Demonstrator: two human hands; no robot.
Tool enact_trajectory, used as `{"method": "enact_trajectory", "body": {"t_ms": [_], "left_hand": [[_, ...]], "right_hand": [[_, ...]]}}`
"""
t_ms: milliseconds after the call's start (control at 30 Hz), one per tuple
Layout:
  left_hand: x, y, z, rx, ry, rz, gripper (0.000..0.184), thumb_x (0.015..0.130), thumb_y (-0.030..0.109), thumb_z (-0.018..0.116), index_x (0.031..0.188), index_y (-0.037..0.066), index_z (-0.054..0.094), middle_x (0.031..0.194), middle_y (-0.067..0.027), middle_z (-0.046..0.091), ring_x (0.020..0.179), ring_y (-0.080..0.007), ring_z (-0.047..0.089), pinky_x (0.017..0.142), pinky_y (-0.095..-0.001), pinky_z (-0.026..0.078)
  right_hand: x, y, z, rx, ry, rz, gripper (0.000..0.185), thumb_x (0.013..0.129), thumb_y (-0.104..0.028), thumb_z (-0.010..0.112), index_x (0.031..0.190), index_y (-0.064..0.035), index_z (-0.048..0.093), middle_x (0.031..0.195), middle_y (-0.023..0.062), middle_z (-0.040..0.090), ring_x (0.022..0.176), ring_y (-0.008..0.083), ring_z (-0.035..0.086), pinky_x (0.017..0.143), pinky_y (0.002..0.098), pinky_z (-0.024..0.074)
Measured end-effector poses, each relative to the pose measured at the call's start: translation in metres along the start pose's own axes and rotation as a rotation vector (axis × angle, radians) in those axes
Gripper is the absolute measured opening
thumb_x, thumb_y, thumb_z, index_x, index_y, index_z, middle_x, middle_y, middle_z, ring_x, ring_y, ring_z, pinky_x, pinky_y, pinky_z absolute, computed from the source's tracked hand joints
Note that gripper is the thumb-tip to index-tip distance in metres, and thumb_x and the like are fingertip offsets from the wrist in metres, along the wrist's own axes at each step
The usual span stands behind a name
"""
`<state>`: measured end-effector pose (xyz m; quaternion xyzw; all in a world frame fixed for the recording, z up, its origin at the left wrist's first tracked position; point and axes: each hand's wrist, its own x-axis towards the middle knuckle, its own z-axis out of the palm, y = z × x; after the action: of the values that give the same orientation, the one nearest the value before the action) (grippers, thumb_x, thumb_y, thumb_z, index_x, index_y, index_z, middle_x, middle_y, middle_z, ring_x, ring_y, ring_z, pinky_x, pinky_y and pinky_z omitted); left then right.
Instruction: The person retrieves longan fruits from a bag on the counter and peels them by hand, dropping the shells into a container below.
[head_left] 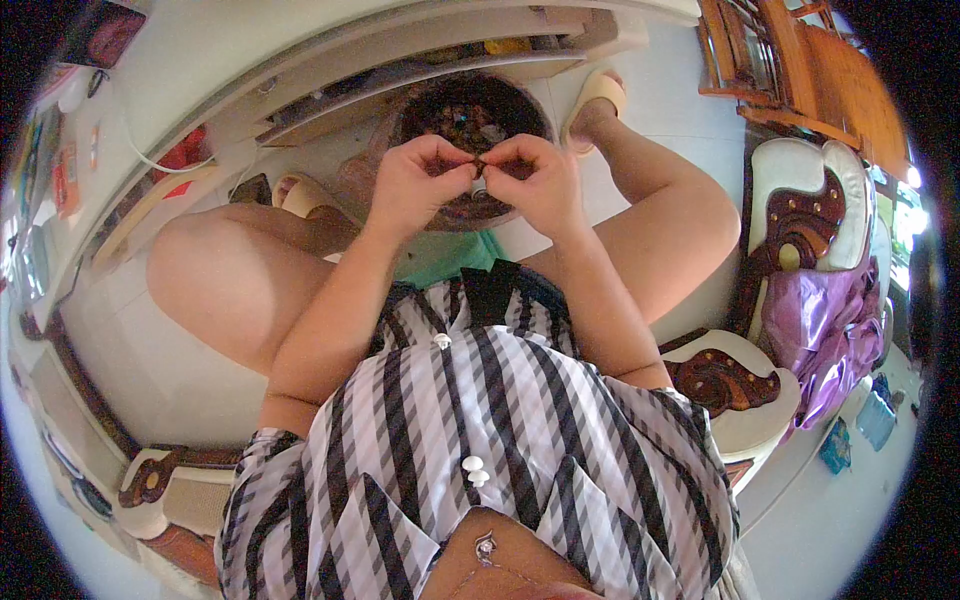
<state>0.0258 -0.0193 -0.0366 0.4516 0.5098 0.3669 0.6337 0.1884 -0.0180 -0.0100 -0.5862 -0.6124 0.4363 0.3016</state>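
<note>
My left hand (422, 182) and my right hand (540, 182) meet in front of me, fingertips nearly touching. Both are closed in a pinch on a tiny brownish piece (480, 162), too small to name. Directly below them stands a round dark bin (408, 108) between my feet. Brown scraps (462, 122) and a few pale bits lie inside it; my hands hide part of its contents. A light green thing (455, 255) shows between the bin and my lap.
A long pale cabinet (340, 50) with an open shelf runs beyond the bin. At right are a carved wooden seat (800, 210), purple shiny cloth (815, 320) and an orange-brown wooden chair (800, 70). Blue packets (876, 415) lie on the floor at lower right.
</note>
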Motion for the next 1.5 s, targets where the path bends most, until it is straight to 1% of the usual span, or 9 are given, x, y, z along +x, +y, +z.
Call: {"method": "enact_trajectory", "body": {"t_ms": [267, 367, 433, 567, 767, 967, 1067, 1267, 1500], "left_hand": [[0.0, -0.018, -0.002, -0.408, -0.104, -0.085, 0.007, 0.072, 0.005, 0.061, 0.078, 0.001, 0.059, 0.074, -0.0023, 0.06, 0.066, -0.008, 0.054, 0.063, -0.0216, 0.044], [0.0, -0.017, -0.003, -0.402, -0.112, -0.093, 0.007, 0.073, 0.004, 0.061, 0.079, 0.001, 0.059, 0.075, -0.0023, 0.06, 0.066, -0.0079, 0.054, 0.064, -0.0218, 0.044], [0.0, -0.015, -0.004, -0.304, -0.088, -0.065, 0.008, 0.073, 0.005, 0.061, 0.08, 0.001, 0.06, 0.075, -0.0021, 0.06, 0.066, -0.0076, 0.054, 0.064, -0.0217, 0.044], [0.001, -0.011, -0.005, -0.055, -0.058, 0.013, 0.011, 0.073, 0.008, 0.063, 0.081, 0.003, 0.061, 0.075, -0.0012, 0.06, 0.067, -0.0067, 0.053, 0.064, -0.0213, 0.044], [-0.003, -0.004, -0.001, -0.042, -0.051, -0.037, 0.014, 0.07, 0.009, 0.066, 0.081, 0.003, 0.061, 0.074, -0.001, 0.061, 0.066, -0.0068, 0.053, 0.062, -0.0221, 0.044], [-0.006, -0.003, -0.002, 0.215, -0.016, 0.065, 0.011, 0.07, 0.006, 0.064, 0.08, 0.003, 0.061, 0.074, -0.0006, 0.061, 0.066, -0.006, 0.053, 0.062, -0.0205, 0.043], [-0.009, 0.004, -0.002, 0.022, -0.076, -0.025, 0.01, 0.07, 0.004, 0.063, 0.08, 0.002, 0.061, 0.075, -0.0021, 0.061, 0.069, -0.0072, 0.054, 0.063, -0.0202, 0.043], [-0.004, -0.019, -0.001, -0.767, -0.224, -0.113, 0.013, 0.075, 0.0, 0.059, 0.088, 0.0, 0.057, 0.083, -0.0072, 0.061, 0.075, -0.0151, 0.059, 0.07, -0.0267, 0.048], [-0.005, -0.014, 0.002, -0.882, -0.224, -0.111, 0.014, 0.077, -0.001, 0.056, 0.091, 0.001, 0.057, 0.088, -0.0092, 0.06, 0.079, -0.017, 0.059, 0.074, -0.0287, 0.047]], "right_hand": [[0.003, 0.021, -0.003, 0.396, -0.156, 0.152, 0.013, 0.068, -0.005, 0.063, 0.077, 0.0027, 0.059, 0.07, 0.0057, 0.06, 0.06, 0.0099, 0.056, 0.057, 0.0209, 0.046], [0.002, 0.019, -0.003, 0.478, -0.165, 0.209, 0.013, 0.069, -0.005, 0.063, 0.079, 0.003, 0.059, 0.07, 0.0062, 0.06, 0.06, 0.01, 0.056, 0.057, 0.0208, 0.0462], [0.002, 0.012, -0.003, 0.556, -0.163, 0.291, 0.012, 0.07, -0.004, 0.063, 0.079, 0.0021, 0.059, 0.071, 0.0057, 0.06, 0.06, 0.01, 0.056, 0.057, 0.021, 0.0463], [0.004, 0.007, -0.005, 0.36, -0.152, 0.212, 0.011, 0.07, -0.005, 0.064, 0.079, 0.0, 0.06, 0.07, 0.0032, 0.059, 0.061, 0.0084, 0.055, 0.057, 0.0201, 0.0445], [0.004, 0.007, -0.004, 0.265, -0.108, 0.186, 0.016, 0.063, -0.013, 0.065, 0.075, -0.0021, 0.063, 0.066, 0.0032, 0.06, 0.06, 0.0083, 0.052, 0.056, 0.0226, 0.0426], [0.003, 0.011, -0.003, 0.255, -0.126, 0.187, 0.016, 0.062, -0.013, 0.064, 0.073, -0.002, 0.062, 0.065, 0.003, 0.059, 0.06, 0.0087, 0.052, 0.055, 0.023, 0.0424], [0.003, 0.012, -0.004, 0.422, -0.171, 0.253, 0.015, 0.064, -0.011, 0.063, 0.075, -0.0012, 0.061, 0.066, 0.0034, 0.059, 0.06, 0.0094, 0.054, 0.055, 0.0224, 0.0433], [0.001, 0.015, 0.0, 0.908, -0.234, 0.372, 0.011, 0.071, -0.004, 0.06, 0.08, 0.0002, 0.056, 0.073, 0.0055, 0.058, 0.061, 0.0127, 0.057, 0.057, 0.024, 0.0491], [-0.002, 0.003, -0.003, 0.866, -0.191, 0.304, 0.011, 0.074, -0.001, 0.06, 0.084, -0.0007, 0.054, 0.08, 0.0065, 0.058, 0.067, 0.0142, 0.059, 0.06, 0.0264, 0.0528]]}}
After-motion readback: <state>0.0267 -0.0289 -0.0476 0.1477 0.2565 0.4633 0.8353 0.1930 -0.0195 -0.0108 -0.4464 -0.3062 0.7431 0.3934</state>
